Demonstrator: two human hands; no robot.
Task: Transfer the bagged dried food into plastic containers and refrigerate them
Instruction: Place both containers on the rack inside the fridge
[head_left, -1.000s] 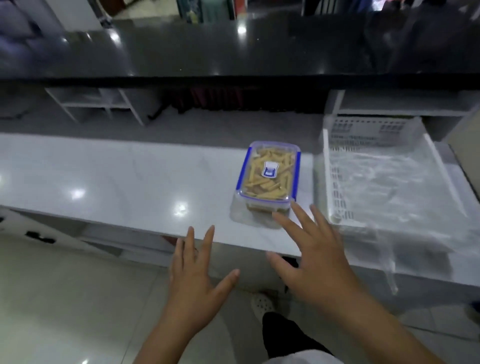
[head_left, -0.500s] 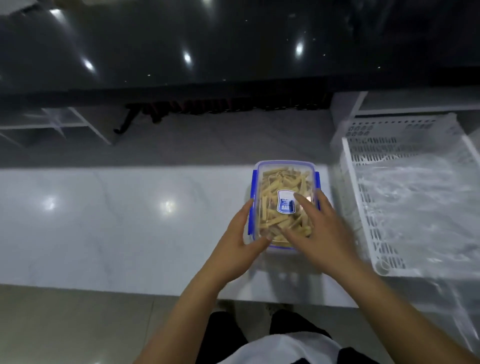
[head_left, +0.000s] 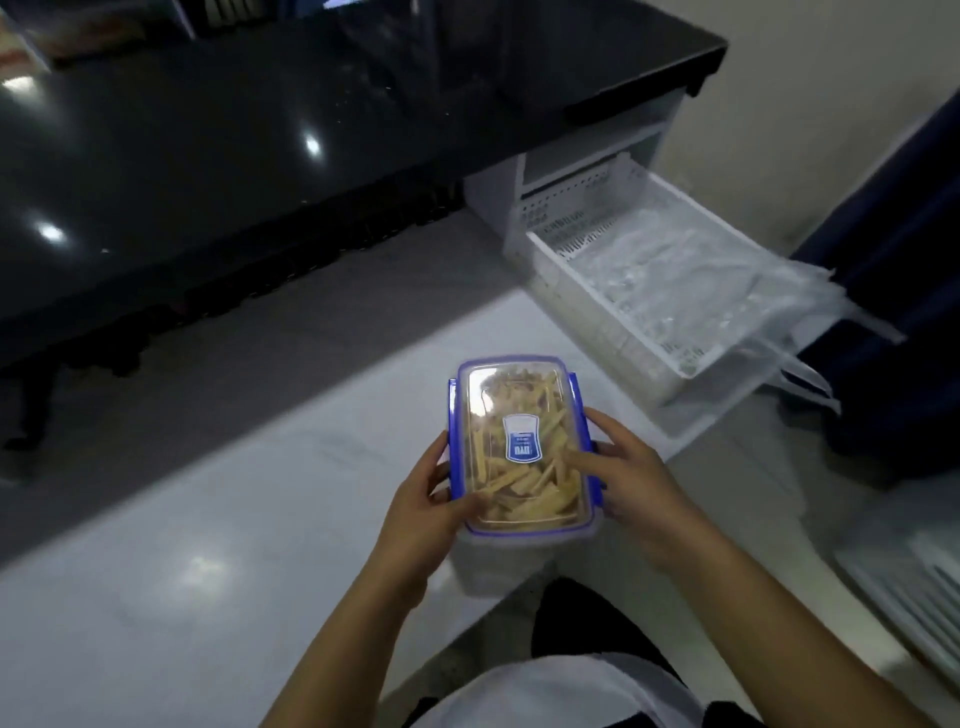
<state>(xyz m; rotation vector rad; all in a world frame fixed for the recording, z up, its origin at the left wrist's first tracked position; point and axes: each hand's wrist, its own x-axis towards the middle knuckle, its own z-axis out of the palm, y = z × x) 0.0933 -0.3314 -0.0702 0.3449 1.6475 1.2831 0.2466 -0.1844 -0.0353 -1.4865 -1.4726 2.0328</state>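
Note:
A clear plastic container (head_left: 519, 410) with a blue-rimmed lid and a blue label holds pale yellow dried food sticks. It is raised a little above the near edge of the white marble counter (head_left: 234, 519), and its lid is on. My left hand (head_left: 423, 512) grips its left side, thumb on the lid. My right hand (head_left: 631, 478) grips its right side, with fingers across the lid's near part.
A white slotted basket (head_left: 587, 306) with crumpled clear plastic bags stands on the counter to the right. A raised black glossy countertop (head_left: 234, 130) runs along the back. A dark blue object (head_left: 904, 312) and a white grille (head_left: 909, 587) lie at the right.
My two hands came from below the counter edge to the container, closed on its sides and lifted it toward me. My view has swung to the right.

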